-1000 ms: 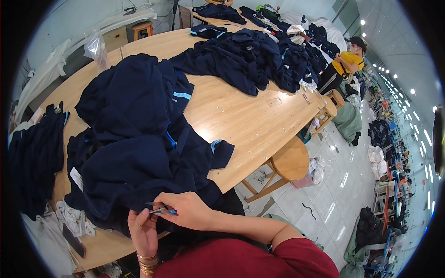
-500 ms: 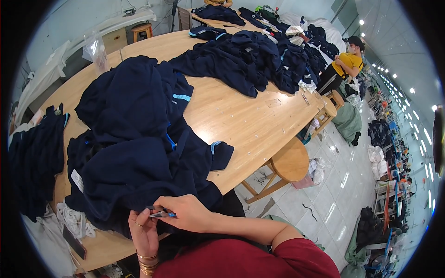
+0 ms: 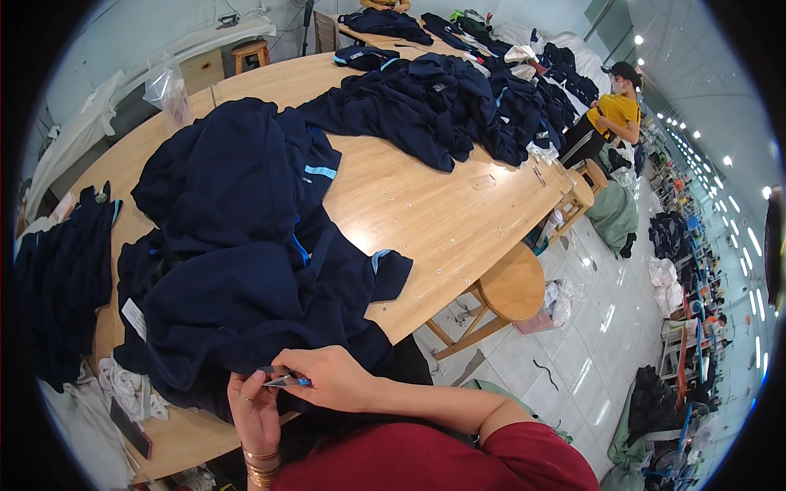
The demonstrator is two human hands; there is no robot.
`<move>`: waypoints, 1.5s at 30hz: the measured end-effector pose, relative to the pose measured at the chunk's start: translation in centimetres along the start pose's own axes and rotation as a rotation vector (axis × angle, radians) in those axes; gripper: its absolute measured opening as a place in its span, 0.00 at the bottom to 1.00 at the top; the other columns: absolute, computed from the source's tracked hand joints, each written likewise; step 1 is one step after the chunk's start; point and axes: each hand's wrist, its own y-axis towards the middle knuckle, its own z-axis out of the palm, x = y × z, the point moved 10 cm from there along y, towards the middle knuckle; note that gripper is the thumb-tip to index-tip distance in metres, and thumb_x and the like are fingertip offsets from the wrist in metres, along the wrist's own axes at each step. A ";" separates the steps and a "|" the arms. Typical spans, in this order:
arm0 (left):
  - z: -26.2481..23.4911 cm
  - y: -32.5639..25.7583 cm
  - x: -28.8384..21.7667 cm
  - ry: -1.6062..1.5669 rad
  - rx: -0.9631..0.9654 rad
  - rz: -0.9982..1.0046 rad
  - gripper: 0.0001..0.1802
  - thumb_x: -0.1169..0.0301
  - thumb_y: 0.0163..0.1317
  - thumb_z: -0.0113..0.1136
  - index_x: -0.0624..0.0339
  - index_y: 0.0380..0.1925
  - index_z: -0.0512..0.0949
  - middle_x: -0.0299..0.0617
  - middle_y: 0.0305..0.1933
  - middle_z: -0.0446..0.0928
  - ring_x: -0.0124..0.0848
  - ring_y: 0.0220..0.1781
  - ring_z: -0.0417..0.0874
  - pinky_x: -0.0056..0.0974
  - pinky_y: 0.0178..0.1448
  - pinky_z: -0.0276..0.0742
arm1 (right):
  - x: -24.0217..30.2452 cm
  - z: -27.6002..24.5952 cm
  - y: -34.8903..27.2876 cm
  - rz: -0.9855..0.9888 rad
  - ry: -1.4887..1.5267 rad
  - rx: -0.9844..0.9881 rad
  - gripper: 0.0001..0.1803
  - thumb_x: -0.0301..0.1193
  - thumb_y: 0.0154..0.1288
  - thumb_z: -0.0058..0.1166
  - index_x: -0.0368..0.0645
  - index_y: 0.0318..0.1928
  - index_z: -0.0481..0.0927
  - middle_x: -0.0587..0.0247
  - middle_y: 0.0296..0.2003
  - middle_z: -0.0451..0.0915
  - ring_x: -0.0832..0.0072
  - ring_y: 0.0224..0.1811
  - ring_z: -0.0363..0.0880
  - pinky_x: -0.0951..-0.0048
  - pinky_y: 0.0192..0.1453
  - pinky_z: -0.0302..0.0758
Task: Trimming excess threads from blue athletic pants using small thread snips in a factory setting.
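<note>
Sprawling across the long wooden table (image 3: 426, 221), the work looks only partly done, judging from how the garments lie: a big heap of navy garments (image 3: 442, 98) sits toward one o'clock, apparently waiting, while a smaller dark stack (image 3: 57, 286) lies at nine o'clock, off the table's left edge (whether finished or not cannot be told). Between them, at ten to eleven o'clock of the hands, spreads the navy garment (image 3: 237, 270) now in hand, its lower hem drawn to the table's near edge at six o'clock.

The left hand (image 3: 255, 413) pinches that hem from below, fingers closed on the cloth. The right hand (image 3: 327, 378) is curled around small thread snips (image 3: 286, 380), their blue-tipped blades lying just against the fabric between the two hands; whether a thread is caught in them is too small to tell.

Around this, a round wooden stool (image 3: 512, 286) stands at three o'clock, close beside the table. A co-worker in a yellow top (image 3: 614, 110) sits far off at one o'clock. A clear plastic bag (image 3: 168, 86) stands at eleven o'clock. A white label (image 3: 133, 317) shows on the garment's left side. The bulk of the garment itself crowds the hem, folds overlapping where the snips work.
</note>
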 end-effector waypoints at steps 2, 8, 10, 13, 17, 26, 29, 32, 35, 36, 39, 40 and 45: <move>0.0 0.0 0.0 0.001 -0.004 0.003 0.09 0.75 0.58 0.54 0.58 0.40 0.68 0.36 0.35 0.75 0.26 0.37 0.76 0.33 0.47 0.71 | 0.0 0.0 0.0 0.003 0.001 0.007 0.09 0.29 0.55 0.57 0.44 0.37 0.72 0.62 0.24 0.76 0.64 0.24 0.76 0.69 0.28 0.71; -0.2 0.0 0.1 0.007 0.002 -0.005 0.10 0.75 0.58 0.54 0.58 0.40 0.68 0.35 0.34 0.74 0.26 0.37 0.76 0.34 0.47 0.71 | -0.1 0.1 -0.1 0.006 0.003 0.005 0.09 0.28 0.55 0.56 0.45 0.36 0.72 0.63 0.23 0.75 0.64 0.24 0.76 0.69 0.27 0.70; -0.2 0.0 0.1 0.009 -0.006 0.004 0.10 0.75 0.58 0.54 0.58 0.41 0.69 0.36 0.34 0.75 0.26 0.37 0.76 0.34 0.47 0.71 | -0.1 0.1 -0.1 0.002 0.004 0.002 0.09 0.28 0.55 0.56 0.45 0.36 0.72 0.63 0.23 0.75 0.64 0.24 0.76 0.69 0.27 0.70; -0.4 0.0 0.2 0.013 -0.011 0.005 0.11 0.75 0.58 0.53 0.59 0.42 0.69 0.36 0.34 0.75 0.26 0.37 0.76 0.33 0.47 0.71 | 0.0 0.0 -0.2 -0.008 0.005 -0.010 0.09 0.28 0.55 0.57 0.45 0.36 0.72 0.63 0.23 0.75 0.65 0.24 0.76 0.69 0.27 0.70; -0.6 0.0 0.4 0.020 -0.013 0.007 0.12 0.75 0.58 0.53 0.60 0.43 0.69 0.37 0.34 0.75 0.26 0.37 0.76 0.33 0.46 0.71 | 0.0 0.0 -0.2 -0.012 0.000 -0.014 0.09 0.28 0.55 0.57 0.45 0.36 0.72 0.64 0.23 0.75 0.65 0.23 0.76 0.70 0.27 0.70; -0.9 -0.1 0.4 0.016 -0.017 0.004 0.12 0.75 0.58 0.53 0.60 0.42 0.69 0.37 0.35 0.75 0.27 0.38 0.77 0.33 0.46 0.72 | 0.0 0.2 -0.3 -0.014 0.004 -0.010 0.09 0.27 0.54 0.57 0.45 0.36 0.72 0.64 0.24 0.75 0.65 0.24 0.76 0.70 0.27 0.71; -0.5 -0.2 0.1 -0.052 -0.059 0.016 0.13 0.79 0.57 0.52 0.63 0.44 0.69 0.41 0.37 0.76 0.29 0.37 0.79 0.33 0.46 0.74 | -0.1 0.1 -0.3 -0.016 0.010 -0.011 0.10 0.27 0.54 0.57 0.44 0.37 0.73 0.63 0.26 0.76 0.65 0.25 0.77 0.71 0.28 0.72; 0.0 -0.1 0.1 -0.034 -0.017 0.006 0.13 0.79 0.57 0.52 0.64 0.44 0.69 0.41 0.39 0.77 0.29 0.38 0.79 0.33 0.47 0.74 | -0.3 0.0 -0.4 -0.008 -0.012 -0.003 0.11 0.27 0.54 0.58 0.43 0.38 0.73 0.63 0.27 0.77 0.66 0.26 0.77 0.72 0.29 0.72; 0.1 0.0 0.1 -0.034 -0.001 0.001 0.13 0.78 0.58 0.52 0.64 0.44 0.69 0.41 0.39 0.77 0.29 0.39 0.79 0.33 0.47 0.74 | -0.3 0.0 -0.4 -0.015 -0.023 -0.003 0.12 0.26 0.53 0.59 0.42 0.38 0.73 0.64 0.27 0.77 0.67 0.26 0.77 0.73 0.29 0.72; 0.1 0.1 0.1 -0.037 0.001 -0.001 0.13 0.78 0.58 0.52 0.64 0.44 0.69 0.41 0.39 0.77 0.29 0.39 0.79 0.33 0.47 0.74 | -0.2 -0.1 -0.4 -0.014 -0.026 -0.002 0.12 0.26 0.53 0.59 0.42 0.38 0.73 0.64 0.27 0.77 0.67 0.26 0.77 0.73 0.29 0.72; 0.0 -0.1 0.0 -0.028 -0.016 0.010 0.13 0.78 0.58 0.52 0.64 0.44 0.70 0.41 0.39 0.77 0.29 0.39 0.79 0.33 0.47 0.74 | -0.3 0.0 -0.4 -0.028 -0.015 -0.001 0.13 0.26 0.52 0.60 0.42 0.38 0.73 0.64 0.27 0.77 0.68 0.25 0.77 0.73 0.28 0.72; 0.0 -0.2 0.0 -0.028 -0.019 0.011 0.13 0.78 0.58 0.52 0.64 0.44 0.69 0.41 0.39 0.77 0.29 0.39 0.79 0.33 0.47 0.74 | -0.1 -0.1 -0.3 -0.035 -0.017 -0.003 0.13 0.26 0.52 0.60 0.42 0.38 0.73 0.64 0.27 0.77 0.68 0.25 0.77 0.73 0.28 0.72; 0.0 -0.1 0.1 -0.036 -0.018 0.003 0.14 0.78 0.58 0.52 0.64 0.45 0.69 0.41 0.39 0.77 0.29 0.39 0.79 0.33 0.47 0.74 | 0.2 -0.4 -0.2 -0.044 -0.022 -0.017 0.12 0.26 0.52 0.59 0.43 0.37 0.73 0.64 0.27 0.76 0.68 0.24 0.77 0.73 0.27 0.72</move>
